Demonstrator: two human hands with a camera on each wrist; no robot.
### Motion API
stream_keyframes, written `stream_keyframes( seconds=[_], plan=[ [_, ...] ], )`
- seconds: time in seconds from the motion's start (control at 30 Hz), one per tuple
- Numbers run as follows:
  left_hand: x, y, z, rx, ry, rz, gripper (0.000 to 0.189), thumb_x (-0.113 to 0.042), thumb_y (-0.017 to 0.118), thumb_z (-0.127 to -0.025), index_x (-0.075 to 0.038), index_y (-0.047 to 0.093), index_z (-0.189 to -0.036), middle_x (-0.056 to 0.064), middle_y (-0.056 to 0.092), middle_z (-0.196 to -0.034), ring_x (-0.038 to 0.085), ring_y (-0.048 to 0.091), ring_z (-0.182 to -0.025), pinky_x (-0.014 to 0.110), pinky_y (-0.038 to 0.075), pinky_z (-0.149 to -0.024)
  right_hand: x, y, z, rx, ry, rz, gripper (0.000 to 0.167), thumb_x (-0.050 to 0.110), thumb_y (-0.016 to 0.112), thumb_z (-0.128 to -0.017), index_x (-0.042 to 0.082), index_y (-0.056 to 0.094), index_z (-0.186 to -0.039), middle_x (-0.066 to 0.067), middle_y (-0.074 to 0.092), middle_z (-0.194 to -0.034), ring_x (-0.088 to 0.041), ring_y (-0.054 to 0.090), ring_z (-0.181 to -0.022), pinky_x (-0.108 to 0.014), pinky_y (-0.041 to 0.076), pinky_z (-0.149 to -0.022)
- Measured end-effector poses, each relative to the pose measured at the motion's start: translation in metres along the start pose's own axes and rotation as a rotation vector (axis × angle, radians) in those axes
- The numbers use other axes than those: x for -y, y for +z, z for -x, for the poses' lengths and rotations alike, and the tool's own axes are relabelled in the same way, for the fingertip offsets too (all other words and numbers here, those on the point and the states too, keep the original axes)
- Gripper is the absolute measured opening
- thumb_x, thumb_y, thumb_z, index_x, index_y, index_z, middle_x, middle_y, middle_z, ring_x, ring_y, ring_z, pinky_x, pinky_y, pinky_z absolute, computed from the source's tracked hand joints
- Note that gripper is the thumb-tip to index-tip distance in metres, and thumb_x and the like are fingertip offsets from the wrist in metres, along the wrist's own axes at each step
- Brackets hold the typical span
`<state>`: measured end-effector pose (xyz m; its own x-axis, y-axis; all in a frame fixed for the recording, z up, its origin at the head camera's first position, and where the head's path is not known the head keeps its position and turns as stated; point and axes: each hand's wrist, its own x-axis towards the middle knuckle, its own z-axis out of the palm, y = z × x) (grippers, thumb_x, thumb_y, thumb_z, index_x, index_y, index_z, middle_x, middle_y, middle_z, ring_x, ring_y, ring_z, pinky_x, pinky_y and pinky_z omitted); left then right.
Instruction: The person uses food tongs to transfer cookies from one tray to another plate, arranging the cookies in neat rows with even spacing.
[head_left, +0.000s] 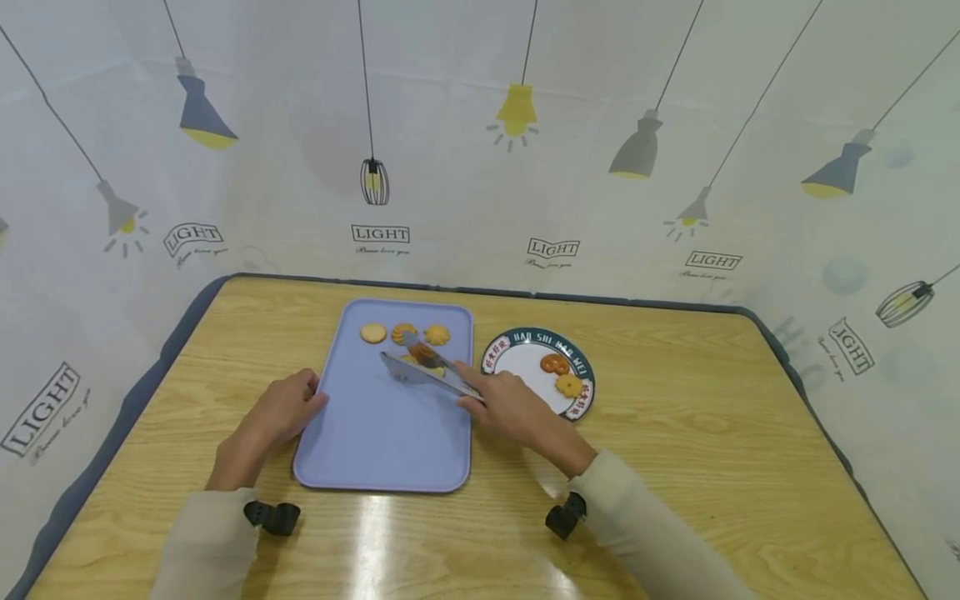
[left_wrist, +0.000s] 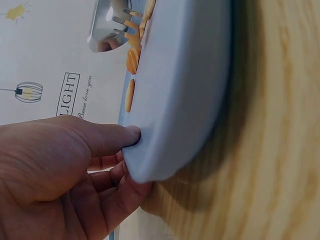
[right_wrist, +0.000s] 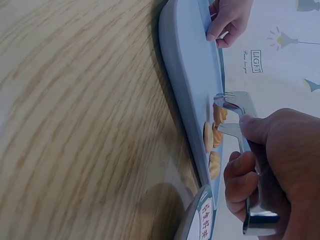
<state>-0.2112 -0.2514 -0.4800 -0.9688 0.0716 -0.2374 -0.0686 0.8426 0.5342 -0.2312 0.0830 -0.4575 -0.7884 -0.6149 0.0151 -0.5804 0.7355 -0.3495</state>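
Observation:
My left hand (head_left: 281, 410) pinches the left rim of a lilac-blue tray (head_left: 382, 442), thumb on top and fingers below in the left wrist view. In my right hand (head_left: 513, 408) is a pair of metal serving tongs (right_wrist: 257, 200), one end pronged like a fork. Their tips reach over the tray, with a brown cookie (head_left: 424, 354) between the two arms; I cannot tell whether they squeeze it. Behind the tips lie a plain round cookie (head_left: 372, 333), a ridged round cookie (head_left: 402, 331) and a flower-shaped cookie (head_left: 437, 335). Yellowish cookies are partly hidden under the tongs.
Right of the tray stands a round plate (head_left: 517, 363) with a green patterned rim, holding a pretzel-shaped cookie (head_left: 555, 364) and a flower-shaped cookie (head_left: 569, 385). The wooden table (head_left: 697, 467) meets a lamp-printed wall covering (head_left: 450, 200) at the back and sides.

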Motion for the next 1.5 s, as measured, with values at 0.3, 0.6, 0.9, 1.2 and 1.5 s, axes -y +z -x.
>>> stream_keyframes(
  seconds=[0.3, 0.6, 0.9, 1.2, 1.5],
  plan=[
    [0.003, 0.001, -0.001, -0.012, 0.014, -0.001, 0.024, -0.016, 0.051, -0.1, 0.006, 0.051, -0.11, 0.018, 0.061, -0.093, 0.024, 0.056, -0.078, 0.033, 0.046, -0.065, 0.008, 0.004, -0.008, 0.035, 0.03, 0.008, 0.057, 0.034, 0.055, -0.101, 0.014, 0.039, -0.152, 0.0, 0.054, -0.067, -0.01, 0.05, -0.056, -0.024, 0.041, -0.053],
    [0.002, 0.0, -0.001, -0.02, 0.028, -0.007, 0.023, -0.016, 0.052, -0.099, 0.005, 0.05, -0.107, 0.016, 0.059, -0.089, 0.023, 0.054, -0.076, 0.034, 0.045, -0.063, 0.009, 0.006, -0.011, 0.026, 0.033, 0.014, 0.058, 0.036, 0.055, -0.101, 0.015, 0.038, -0.153, 0.001, 0.052, -0.065, -0.009, 0.049, -0.054, -0.023, 0.039, -0.051],
    [0.001, -0.001, 0.0, -0.014, 0.021, -0.006, 0.022, -0.016, 0.051, -0.1, 0.005, 0.05, -0.106, 0.016, 0.058, -0.088, 0.023, 0.054, -0.076, 0.034, 0.045, -0.063, 0.012, 0.003, -0.01, 0.034, 0.042, -0.008, 0.06, 0.036, 0.056, -0.101, 0.016, 0.036, -0.154, 0.001, 0.051, -0.064, -0.009, 0.049, -0.054, -0.024, 0.04, -0.051],
    [0.0, 0.001, 0.0, -0.005, 0.017, -0.002, 0.023, -0.016, 0.052, -0.1, 0.006, 0.05, -0.108, 0.018, 0.06, -0.092, 0.024, 0.055, -0.078, 0.034, 0.046, -0.065, 0.002, -0.01, 0.008, -0.039, 0.023, -0.034, 0.059, 0.033, 0.059, -0.1, 0.016, 0.04, -0.152, 0.004, 0.05, -0.062, -0.006, 0.044, -0.051, -0.022, 0.036, -0.049],
    [0.0, -0.002, 0.001, -0.009, 0.02, -0.004, 0.023, -0.016, 0.052, -0.1, 0.006, 0.05, -0.108, 0.016, 0.058, -0.088, 0.023, 0.054, -0.076, 0.033, 0.045, -0.063, -0.026, -0.025, 0.038, -0.069, 0.087, 0.015, 0.06, 0.033, 0.06, -0.099, 0.013, 0.039, -0.152, 0.006, 0.046, -0.06, -0.006, 0.039, -0.05, -0.022, 0.033, -0.049]
  ],
)
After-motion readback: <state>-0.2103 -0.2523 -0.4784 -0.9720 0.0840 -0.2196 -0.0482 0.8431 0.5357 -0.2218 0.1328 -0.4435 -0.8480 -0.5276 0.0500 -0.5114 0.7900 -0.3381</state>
